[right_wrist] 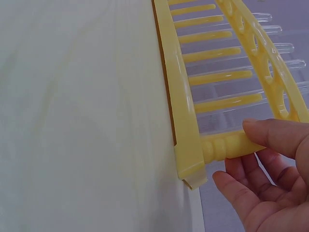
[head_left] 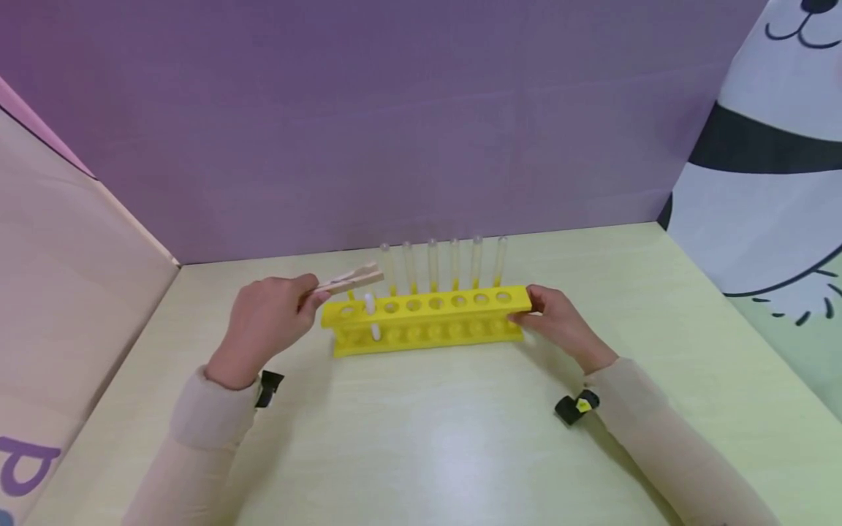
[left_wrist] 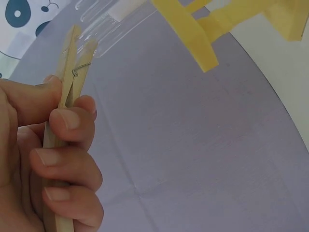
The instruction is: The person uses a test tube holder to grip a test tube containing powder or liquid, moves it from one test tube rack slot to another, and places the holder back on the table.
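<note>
Purple-lettered panel [head_left: 79,277] left of yellow rack [head_left: 424,313]

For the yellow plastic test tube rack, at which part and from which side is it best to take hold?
Probably the yellow end post of the rack, coming from the person's right, where the right hand holds it. The post is narrow and stands beyond the row of upright clear tubes, so gripping there should avoid them.
</note>
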Action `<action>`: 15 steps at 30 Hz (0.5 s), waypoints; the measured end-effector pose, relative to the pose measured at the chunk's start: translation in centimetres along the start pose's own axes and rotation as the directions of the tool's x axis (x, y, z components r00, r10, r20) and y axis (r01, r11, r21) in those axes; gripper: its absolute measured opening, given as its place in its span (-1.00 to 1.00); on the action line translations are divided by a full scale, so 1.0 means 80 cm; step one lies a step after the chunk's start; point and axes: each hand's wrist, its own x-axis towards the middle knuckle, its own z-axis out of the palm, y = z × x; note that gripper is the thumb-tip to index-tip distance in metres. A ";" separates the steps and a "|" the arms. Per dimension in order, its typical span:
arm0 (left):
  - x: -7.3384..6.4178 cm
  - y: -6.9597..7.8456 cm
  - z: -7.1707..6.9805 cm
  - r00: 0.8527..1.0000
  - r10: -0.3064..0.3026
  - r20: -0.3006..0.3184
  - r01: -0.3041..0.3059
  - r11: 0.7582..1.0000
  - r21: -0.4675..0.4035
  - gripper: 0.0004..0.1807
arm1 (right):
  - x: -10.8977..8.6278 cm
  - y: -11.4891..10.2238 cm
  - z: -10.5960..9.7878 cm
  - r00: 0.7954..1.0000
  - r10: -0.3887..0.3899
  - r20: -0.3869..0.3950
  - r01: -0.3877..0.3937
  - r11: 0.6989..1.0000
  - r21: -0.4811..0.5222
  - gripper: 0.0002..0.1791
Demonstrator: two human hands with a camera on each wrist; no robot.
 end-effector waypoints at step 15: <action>-0.001 -0.002 0.011 1.000 0.003 0.022 -0.003 1.000 -0.002 -0.78 | 0.001 0.002 0.000 1.000 -0.014 0.002 0.014 1.000 0.007 -0.67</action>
